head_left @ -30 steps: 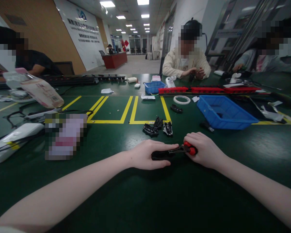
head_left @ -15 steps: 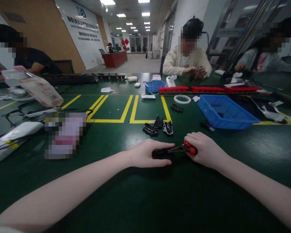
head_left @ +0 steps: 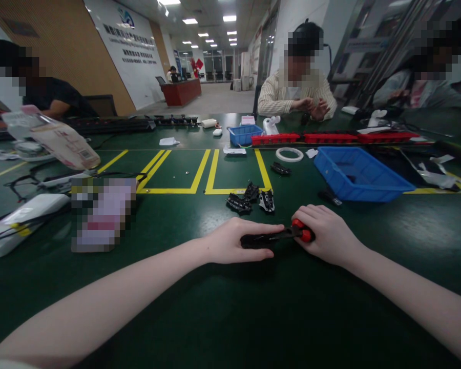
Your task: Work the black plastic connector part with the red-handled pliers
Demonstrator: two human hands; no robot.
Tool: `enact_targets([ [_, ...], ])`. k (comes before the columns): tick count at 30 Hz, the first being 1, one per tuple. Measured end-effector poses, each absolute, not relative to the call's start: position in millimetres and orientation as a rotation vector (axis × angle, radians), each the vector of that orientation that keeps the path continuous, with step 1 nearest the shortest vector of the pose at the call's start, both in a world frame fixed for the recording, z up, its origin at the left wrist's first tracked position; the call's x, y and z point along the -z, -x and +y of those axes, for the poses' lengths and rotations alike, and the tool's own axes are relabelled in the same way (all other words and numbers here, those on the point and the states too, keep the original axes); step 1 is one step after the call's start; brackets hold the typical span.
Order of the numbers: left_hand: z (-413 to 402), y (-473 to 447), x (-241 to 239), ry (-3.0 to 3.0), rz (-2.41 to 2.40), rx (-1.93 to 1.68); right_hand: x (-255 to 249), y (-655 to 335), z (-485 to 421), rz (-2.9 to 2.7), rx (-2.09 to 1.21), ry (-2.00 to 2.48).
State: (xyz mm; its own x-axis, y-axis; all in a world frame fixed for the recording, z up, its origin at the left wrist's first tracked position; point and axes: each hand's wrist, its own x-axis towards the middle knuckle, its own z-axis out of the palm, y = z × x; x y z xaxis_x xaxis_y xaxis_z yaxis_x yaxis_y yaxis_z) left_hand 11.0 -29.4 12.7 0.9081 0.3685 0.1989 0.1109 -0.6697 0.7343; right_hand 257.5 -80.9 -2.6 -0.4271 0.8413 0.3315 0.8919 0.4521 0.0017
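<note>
Four loose black pieces lie on the green bench (head_left: pixel 230 318): three are bunched near the hands, the leftmost piece (head_left: pixel 238 202), the rear piece (head_left: pixel 251 191) and the right piece (head_left: pixel 266 201), and one lone piece (head_left: pixel 280 168) sits farther back. There are two blue bins, a small bin (head_left: pixel 246 137) and a large bin (head_left: pixel 372 191), with one white ring (head_left: pixel 289 160) between them. One bottle (head_left: pixel 63 141) and one white block (head_left: pixel 25 225) stand out on the left, and one long red strip (head_left: pixel 330 138) runs behind the large bin. Three other people sit around the bench, among them one person in a striped shirt (head_left: pixel 278 100).

One black part (head_left: pixel 255 240) is in the left hand (head_left: pixel 230 242), just in front of the bunched pieces. It is dark, long and narrow, lying crosswise; its finer detail is lost in shadow. The hand is partly open, fingers stretched along the far side and thumb along the near side, with the part held between.

The right hand (head_left: pixel 328 236) is curled closed around one pair of pliers (head_left: pixel 303 231), with red grips and a dark nose. The nose points left, to the part's right end; whether it bites the part, I cannot tell.
</note>
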Motion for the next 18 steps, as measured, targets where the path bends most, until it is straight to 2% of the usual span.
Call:
enact_targets([
  [18,-30.4,-13.8,-15.6,-2.304,0.485,-0.334,2.8,-257.7,-79.9,-2.405,0.144,1.476],
])
